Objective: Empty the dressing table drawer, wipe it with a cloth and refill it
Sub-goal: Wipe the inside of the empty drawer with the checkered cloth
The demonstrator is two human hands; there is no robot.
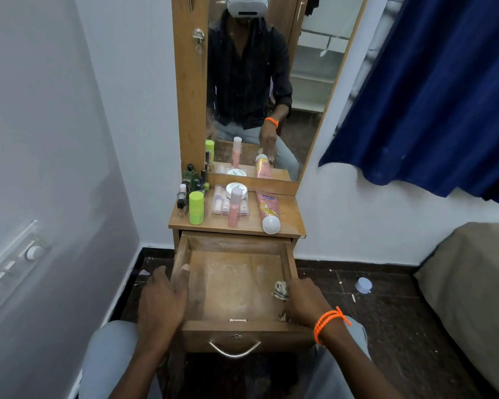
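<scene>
Wooden drawer pulled out, cloth inside at right

Wooden pull-out drawer (234, 283) sits fully open toward the person, long axis running front to back, curved metal handle (234, 349) on the near face. Bare dusty floor inside, with only the cloth in it. Left hand (163, 300) grips the left side wall, thumb hooked over the rim inside, fingers outside. Right hand (304, 302) with orange cord wristband (329, 322) rests on the right wall near the front corner and holds a small crumpled pale cloth (280, 290) against the drawer bottom; fingers are curled around it.

Wooden counter (288, 217) above the drawer carries the emptied items: lime green cylindrical bottle (196, 207) upright at left, cluster of small dark and clear bottles (189, 185) behind it, clear flat plastic box (231, 204) at centre with a round white jar (236, 190) on its far end, pink upright bottle (234, 207) in front of the box, pink tube with white cap (268, 211) lying flat at right, cap pointing toward the person and overhanging the front edge just above the drawer's back right corner.

Tall wood-framed mirror (271, 82) stands behind the counter, reflecting the seated person. White wall with a switch panel (12, 269) on the left. Dark blue curtain (432, 90) upper right. Beige mattress (473, 289) at right. Small pale blue lid (363, 285) lies on the dark tiled floor (386, 326) right of the drawer, well apart from it.
</scene>
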